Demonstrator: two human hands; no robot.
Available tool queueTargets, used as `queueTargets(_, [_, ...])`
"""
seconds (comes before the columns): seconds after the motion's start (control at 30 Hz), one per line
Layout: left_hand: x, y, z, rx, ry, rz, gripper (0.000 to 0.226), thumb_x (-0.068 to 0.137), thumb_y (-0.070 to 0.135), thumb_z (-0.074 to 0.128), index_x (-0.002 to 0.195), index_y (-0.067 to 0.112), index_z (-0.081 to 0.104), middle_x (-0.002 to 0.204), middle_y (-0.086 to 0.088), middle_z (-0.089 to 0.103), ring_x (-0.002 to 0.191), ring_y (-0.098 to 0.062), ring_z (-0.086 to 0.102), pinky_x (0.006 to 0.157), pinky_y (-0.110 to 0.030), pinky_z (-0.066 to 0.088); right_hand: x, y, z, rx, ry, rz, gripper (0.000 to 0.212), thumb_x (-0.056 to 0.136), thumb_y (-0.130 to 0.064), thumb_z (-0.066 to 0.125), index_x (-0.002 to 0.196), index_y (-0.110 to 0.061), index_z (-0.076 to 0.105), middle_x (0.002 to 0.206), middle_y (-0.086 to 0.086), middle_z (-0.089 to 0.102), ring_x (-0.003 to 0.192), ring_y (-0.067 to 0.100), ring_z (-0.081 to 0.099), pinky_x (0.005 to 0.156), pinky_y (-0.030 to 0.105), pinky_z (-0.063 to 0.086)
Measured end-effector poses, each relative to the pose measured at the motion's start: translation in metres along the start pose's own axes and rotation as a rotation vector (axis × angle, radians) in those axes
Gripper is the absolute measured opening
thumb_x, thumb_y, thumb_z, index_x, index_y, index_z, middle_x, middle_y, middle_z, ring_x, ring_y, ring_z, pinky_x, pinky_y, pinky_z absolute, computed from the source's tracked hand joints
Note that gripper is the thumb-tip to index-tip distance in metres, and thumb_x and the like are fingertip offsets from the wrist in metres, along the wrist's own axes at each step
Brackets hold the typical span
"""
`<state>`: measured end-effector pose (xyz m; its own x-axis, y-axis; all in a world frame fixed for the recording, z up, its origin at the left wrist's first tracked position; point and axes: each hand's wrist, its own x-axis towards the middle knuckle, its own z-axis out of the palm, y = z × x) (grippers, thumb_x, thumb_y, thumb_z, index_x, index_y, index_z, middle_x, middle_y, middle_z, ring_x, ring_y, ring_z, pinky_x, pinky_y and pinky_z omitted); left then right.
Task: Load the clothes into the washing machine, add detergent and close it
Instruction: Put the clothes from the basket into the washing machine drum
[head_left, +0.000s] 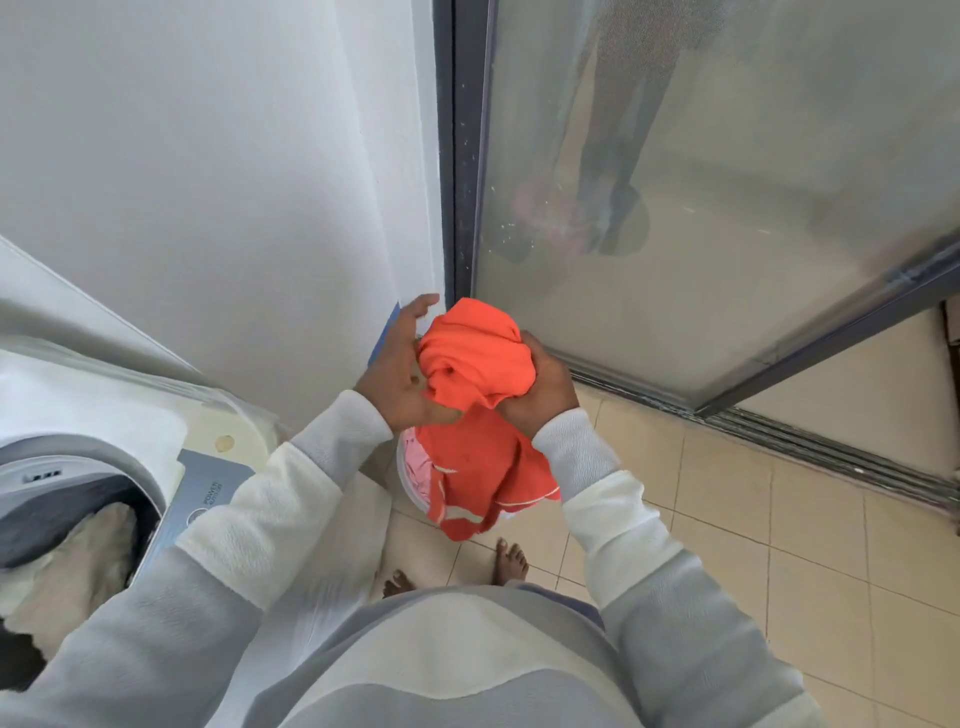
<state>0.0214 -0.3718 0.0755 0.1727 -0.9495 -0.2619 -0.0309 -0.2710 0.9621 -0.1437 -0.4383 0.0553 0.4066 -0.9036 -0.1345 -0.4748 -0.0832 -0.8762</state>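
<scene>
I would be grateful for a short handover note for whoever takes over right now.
Hands: left hand and right hand both grip the bunched orange fabric garment, held above the round white laundry basket.
Things: pink clothes lie in the basket; the white top-loading washing machine stands open at the left, cream cloth in its drum.
Done: part of the load.
Left: orange garment, pink clothes, detergent (none in view), closing.
</scene>
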Motion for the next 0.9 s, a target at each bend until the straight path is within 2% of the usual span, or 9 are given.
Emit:
queueTargets(0.1, [-0.004,0.013,-0.001,0.666,-0.054,0.309,0.12,0.044,0.033,0.078,0.146,0.034,0.016,0.147,-0.001,0.03,0.125,-0.015,0.047,0.099,-0.023,0.039,0.006,-0.021,-0.012,-0.393,-0.113,-0.108,0.045,0.07,-0.024,0.063,0.115,-0.026,0.059,0.102,0.01,0.071,0.098,0.038,0.063,0.076,0.036,0.048])
queueTargets(0.2, [0.003,0.01,0.017,0.845,0.078,0.121,0.1,0.06,0.029,0.08,0.143,0.038,0.024,0.138,-0.001,0.047,0.114,-0.029,0.057,0.096,-0.033,0.045,0.01,-0.04,-0.015,-0.537,-0.172,-0.143,0.049,0.076,-0.017,0.064,0.123,-0.025,0.053,0.11,0.011,0.067,0.105,0.037,0.059,0.077,0.034,0.042])
queueTargets(0.3, [0.015,0.0,0.021,0.546,0.169,-0.105,0.081,0.053,0.024,0.076,0.128,0.031,0.047,0.109,-0.001,0.065,0.099,-0.027,0.064,0.084,-0.034,0.052,0.009,-0.046,-0.016,-0.404,-0.249,-0.107,0.068,0.07,-0.017,0.074,0.131,-0.029,0.045,0.12,0.004,0.062,0.108,0.029,0.058,0.087,0.028,0.043])
queueTargets(0.4, [0.02,-0.009,0.01,0.05,0.206,-0.147,0.092,0.031,0.014,0.072,0.122,0.018,0.06,0.107,-0.014,0.069,0.101,-0.034,0.065,0.087,-0.046,0.055,0.01,-0.042,-0.035,-0.116,-0.3,-0.115,0.079,0.054,-0.026,0.09,0.12,-0.039,0.049,0.119,-0.008,0.061,0.106,0.016,0.06,0.096,0.036,0.049])
queueTargets(0.53, [0.019,-0.014,0.014,-0.39,0.157,-0.095,0.089,0.031,-0.011,0.066,0.118,0.002,0.058,0.089,-0.009,0.071,0.084,-0.022,0.064,0.073,-0.031,0.055,0.013,-0.019,-0.056,-0.174,-0.283,-0.126,0.109,0.03,-0.061,0.088,0.125,-0.065,0.035,0.141,-0.01,0.045,0.129,0.009,0.045,0.11,0.039,0.038])
queueTargets(0.63, [0.015,-0.007,0.029,-0.651,0.127,-0.108,0.06,0.046,-0.014,0.054,0.103,0.004,0.06,0.076,-0.005,0.071,0.075,-0.022,0.064,0.06,-0.029,0.056,0.007,-0.002,-0.041,0.065,-0.376,-0.136,0.134,0.032,-0.041,0.094,0.142,-0.05,0.018,0.147,-0.009,0.039,0.133,0.002,0.041,0.111,0.027,0.036])
queueTargets(0.77, [0.012,-0.005,0.046,-0.53,0.157,-0.089,0.067,0.037,-0.006,0.069,0.097,0.024,0.061,0.09,-0.008,0.067,0.089,-0.026,0.059,0.076,-0.039,0.053,0.001,0.009,-0.013,0.335,-0.132,-0.099,0.106,0.037,-0.031,0.088,0.132,-0.01,0.044,0.12,-0.003,0.06,0.105,-0.005,0.059,0.091,0.011,0.043])
queueTargets(0.83, [0.015,-0.004,0.033,-0.202,0.075,-0.031,0.084,0.032,0.017,0.079,0.111,0.031,0.054,0.11,-0.009,0.063,0.099,-0.02,0.056,0.091,-0.038,0.048,0.0,0.005,-0.012,0.363,-0.04,-0.062,0.089,0.035,-0.037,0.083,0.115,-0.012,0.053,0.103,-0.009,0.063,0.088,-0.011,0.061,0.082,0.008,0.044])
queueTargets(0.9, [0.019,0.0,0.012,0.046,-0.088,0.054,0.11,0.032,0.028,0.082,0.132,0.029,0.037,0.13,-0.008,0.052,0.105,-0.013,0.055,0.088,-0.026,0.051,-0.001,0.0,-0.015,0.341,-0.035,-0.025,0.077,0.031,-0.039,0.08,0.102,-0.021,0.055,0.094,-0.013,0.063,0.08,-0.013,0.061,0.078,0.008,0.045])
